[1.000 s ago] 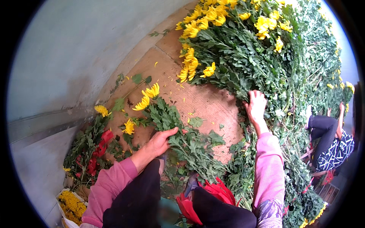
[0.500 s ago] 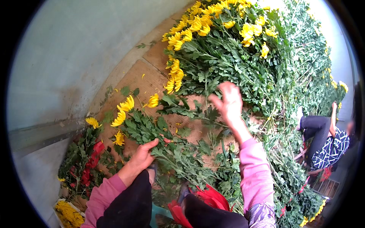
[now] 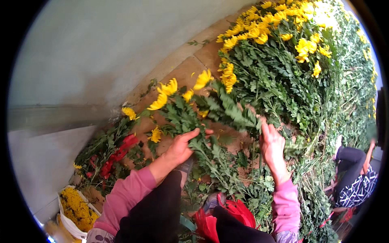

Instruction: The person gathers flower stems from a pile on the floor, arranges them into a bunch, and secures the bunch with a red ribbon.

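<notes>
My left hand (image 3: pixel 181 149) is closed round a small bunch of yellow chrysanthemums (image 3: pixel 178 115), its thumb over the leafy stems. The blooms point away from me, toward the wall. To the right, my right hand (image 3: pixel 272 143) grips a leafy chrysanthemum stem (image 3: pixel 233 111), which is smeared by motion and slants up to the left. That stem crosses close beside the held bunch. Beyond my right hand rises a large heap of yellow chrysanthemums (image 3: pixel 283 77), blooms at the far side and stems toward the right.
A pale wall (image 3: pixel 81 60) runs along the left. Near it lie cut flowers with red strips (image 3: pixel 115 158) and a white-lined container of yellow flower heads (image 3: pixel 79 210). Red sheeting (image 3: pixel 239 212) lies by my feet. Another person (image 3: pixel 358 184) sits at the far right.
My right hand was open with spread fingers over the heap's edge; now it is closed on a leafy stem. My left hand keeps its bunch. The whole view has shifted, moving things rightward.
</notes>
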`<action>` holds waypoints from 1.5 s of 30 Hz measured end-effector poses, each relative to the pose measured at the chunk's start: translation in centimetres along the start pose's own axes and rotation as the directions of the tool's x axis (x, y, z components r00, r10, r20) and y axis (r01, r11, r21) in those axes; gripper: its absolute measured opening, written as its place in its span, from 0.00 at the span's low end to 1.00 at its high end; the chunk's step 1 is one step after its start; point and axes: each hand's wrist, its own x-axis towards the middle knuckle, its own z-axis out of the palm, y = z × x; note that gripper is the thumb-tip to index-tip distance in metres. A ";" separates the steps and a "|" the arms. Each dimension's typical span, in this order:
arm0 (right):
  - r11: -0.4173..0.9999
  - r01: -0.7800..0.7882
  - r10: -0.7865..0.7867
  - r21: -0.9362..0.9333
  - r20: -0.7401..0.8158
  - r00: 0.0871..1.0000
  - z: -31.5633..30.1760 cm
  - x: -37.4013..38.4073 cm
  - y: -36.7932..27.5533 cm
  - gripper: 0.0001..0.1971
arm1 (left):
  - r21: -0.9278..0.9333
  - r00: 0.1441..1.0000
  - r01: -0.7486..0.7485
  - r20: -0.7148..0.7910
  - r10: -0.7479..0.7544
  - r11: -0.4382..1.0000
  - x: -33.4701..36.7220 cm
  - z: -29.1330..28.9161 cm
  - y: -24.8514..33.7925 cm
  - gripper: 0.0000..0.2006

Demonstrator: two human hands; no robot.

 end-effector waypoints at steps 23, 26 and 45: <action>0.623 -0.272 0.071 0.734 0.294 0.953 5.3 -7.3 -12.9 0.20 | -0.194 0.994 0.000 -0.105 -0.021 0.981 -3.6 -5.3 -2.9 0.19; 0.510 -0.349 0.105 0.786 0.345 0.933 5.5 -7.2 -13.5 0.17 | -0.200 0.998 -0.006 -0.064 -0.007 0.980 -4.9 -6.0 -1.3 0.18; 0.553 -0.510 0.188 0.659 0.497 0.847 5.2 -5.7 -15.2 0.12 | -0.031 0.998 -0.006 0.055 0.008 0.999 -3.9 -6.3 -2.0 0.20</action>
